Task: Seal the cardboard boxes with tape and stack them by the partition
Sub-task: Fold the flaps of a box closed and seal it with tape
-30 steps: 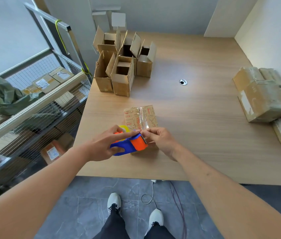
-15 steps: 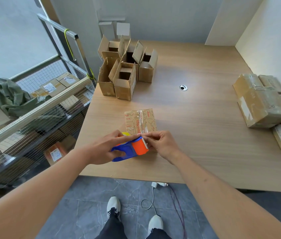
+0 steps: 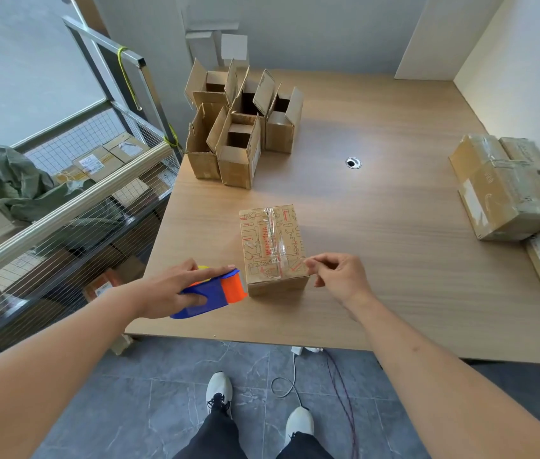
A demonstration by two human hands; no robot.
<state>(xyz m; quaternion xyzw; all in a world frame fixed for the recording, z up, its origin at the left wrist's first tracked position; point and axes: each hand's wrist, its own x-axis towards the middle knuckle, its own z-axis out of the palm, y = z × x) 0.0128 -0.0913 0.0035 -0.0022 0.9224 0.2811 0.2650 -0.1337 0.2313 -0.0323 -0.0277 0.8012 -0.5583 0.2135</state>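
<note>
Left hand grips tape dispenser beside taped box | right hand loosely curled, seemingly holding nothing, at its corner, likely smoothing tape.

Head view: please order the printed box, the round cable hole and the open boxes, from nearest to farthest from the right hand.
From the right hand:
1. Printed box, touching its fingertips, to the left.
2. Cable hole, mid-table beyond.
3. Open boxes, far left.

Taped box on table; open boxes behind, dispenser left
</note>
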